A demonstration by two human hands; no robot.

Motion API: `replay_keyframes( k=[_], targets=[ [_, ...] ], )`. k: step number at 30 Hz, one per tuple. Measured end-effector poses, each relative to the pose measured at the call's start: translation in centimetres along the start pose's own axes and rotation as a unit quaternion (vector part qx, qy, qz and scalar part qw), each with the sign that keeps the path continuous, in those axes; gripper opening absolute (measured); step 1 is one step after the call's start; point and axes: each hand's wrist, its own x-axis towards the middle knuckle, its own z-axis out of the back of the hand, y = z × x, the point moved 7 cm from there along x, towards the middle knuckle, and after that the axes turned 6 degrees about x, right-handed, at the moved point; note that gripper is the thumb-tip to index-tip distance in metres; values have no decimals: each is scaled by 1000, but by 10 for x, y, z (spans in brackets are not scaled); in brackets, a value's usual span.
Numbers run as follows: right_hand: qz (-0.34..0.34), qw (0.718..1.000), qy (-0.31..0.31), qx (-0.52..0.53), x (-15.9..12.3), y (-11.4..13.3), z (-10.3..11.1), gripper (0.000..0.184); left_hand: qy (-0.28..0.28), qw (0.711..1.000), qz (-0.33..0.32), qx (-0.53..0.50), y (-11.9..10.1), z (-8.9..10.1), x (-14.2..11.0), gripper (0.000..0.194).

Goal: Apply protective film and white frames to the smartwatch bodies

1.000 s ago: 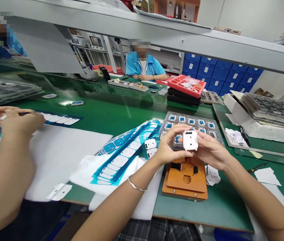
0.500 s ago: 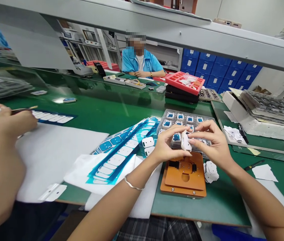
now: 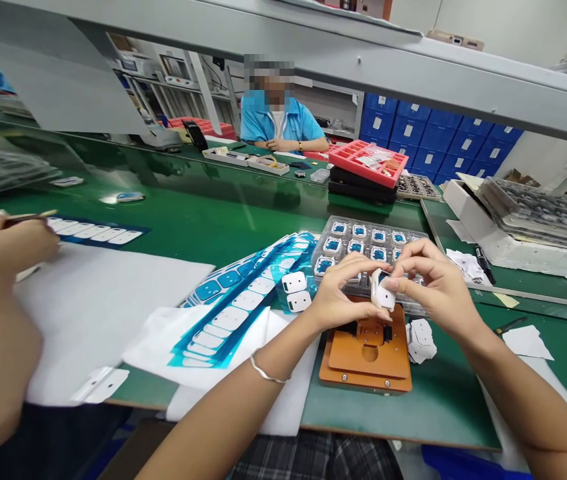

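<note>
- Your left hand (image 3: 339, 290): narrow pinch, fingers curled in, fingertips on the left edge of the white plastic part (image 3: 382, 290). The silver bangle (image 3: 266, 373) sits on that wrist.
- Your right hand (image 3: 436, 287): also narrow, with thumb and fingertips closed on the part's right side. Both hands share the hold.
- Part position: tilted, held up between your hands, over the near edge of the clear blister tray (image 3: 363, 229) and just above the orange fixture (image 3: 368, 377). A dark opening shows on its face.
- Tray contents: rows of blue-centred parts in pockets; your hands cover its nearest rows. It overlaps the top of the fixture.
- Left of your hands: blue-and-white die-cut label sheets (image 3: 228, 313) fan out on white sheeting (image 3: 153, 380), with two white tags (image 3: 294, 291) lying beside them.
- Right of the fixture: a small pile of white pieces (image 3: 421, 340), just beside it.
- Further right: a black marker (image 3: 484, 265) lies by a white carton holding stacked trays (image 3: 528, 220).
- Far left, not yours: a co-worker's hand (image 3: 8, 247) grips tweezers (image 3: 28, 217) over a blue strip of white labels (image 3: 96, 231).
- Across the green workbench (image 3: 223, 227): a seated person in a blue shirt (image 3: 276, 123). A red tray (image 3: 367, 162) rests on black cases (image 3: 362, 190), with blue bins (image 3: 438, 143) behind.
</note>
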Motion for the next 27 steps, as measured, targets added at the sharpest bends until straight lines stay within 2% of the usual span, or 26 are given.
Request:
replay_keyframes(
  k=[4,6,7,8,9,10,11,13,14,15,16,19,24,27],
  targets=[
    [129,984,-93,-80,-11,36,17,10,-50,992,102,-50,14,11,-2,61],
    [155,974,-130,-105,-14,48,33,9,-53,976,159,-140,24,11,-4,65],
    [153,973,-121,-121,-12,51,39,8,-48,964,184,-188,28,9,-5,68],
    [136,977,-87,-140,-9,50,43,8,-44,951,206,-228,31,7,-6,69],
    [102,981,-20,-164,-6,44,42,9,-42,940,221,-258,34,5,-8,71],
    [48,977,72,-195,-4,32,37,11,-42,931,232,-279,36,4,-9,71],
    [-23,955,180,-236,-6,14,30,13,-43,924,239,-296,37,3,-9,71],
    [-159,861,360,-322,-23,-24,20,17,-42,912,245,-326,37,1,-10,68],
    [-205,812,414,-356,-32,-41,18,19,-38,908,244,-339,37,0,-10,66],
    [-231,777,445,-382,-38,-54,15,21,-34,904,243,-350,36,-1,-9,65],
    [-243,758,457,-398,-42,-63,12,23,-30,903,240,-357,35,-1,-9,64],
    [-246,741,452,-431,-46,-78,-1,25,-23,898,233,-373,34,-1,-7,63],
    [-238,714,420,-507,-51,-76,-15,34,-8,893,244,-379,31,-3,-7,61],
    [-243,714,395,-524,-56,-75,-21,29,3,901,237,-362,27,-3,-6,59]
  ],
)
